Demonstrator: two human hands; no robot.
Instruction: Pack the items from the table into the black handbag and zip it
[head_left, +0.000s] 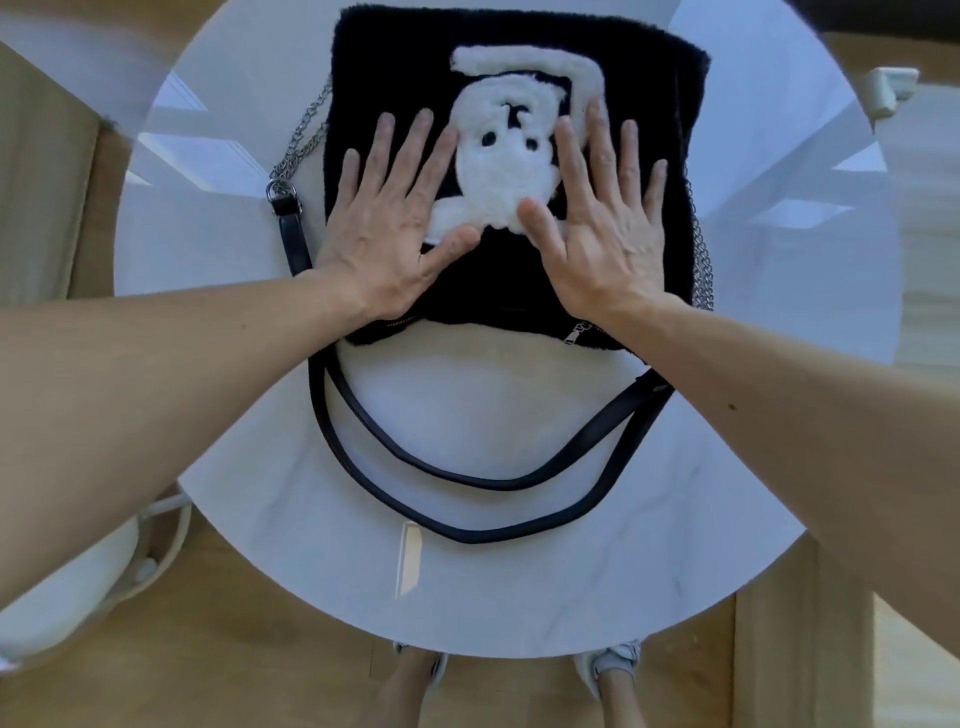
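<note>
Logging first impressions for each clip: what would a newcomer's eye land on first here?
Two open hands pressed flat on a fuzzy black handbag lying at the far side of a round white table: the left hand and right hand flank a white plush figure on its face. Nearer the person, the black straps loop across the tabletop, and a zipper pull sits at the bag's near edge.

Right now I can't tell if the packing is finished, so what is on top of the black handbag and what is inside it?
Both the left hand and right hand lie flat, fingers spread, on the black handbag. Its fuzzy fabric hides whatever is inside.
</note>
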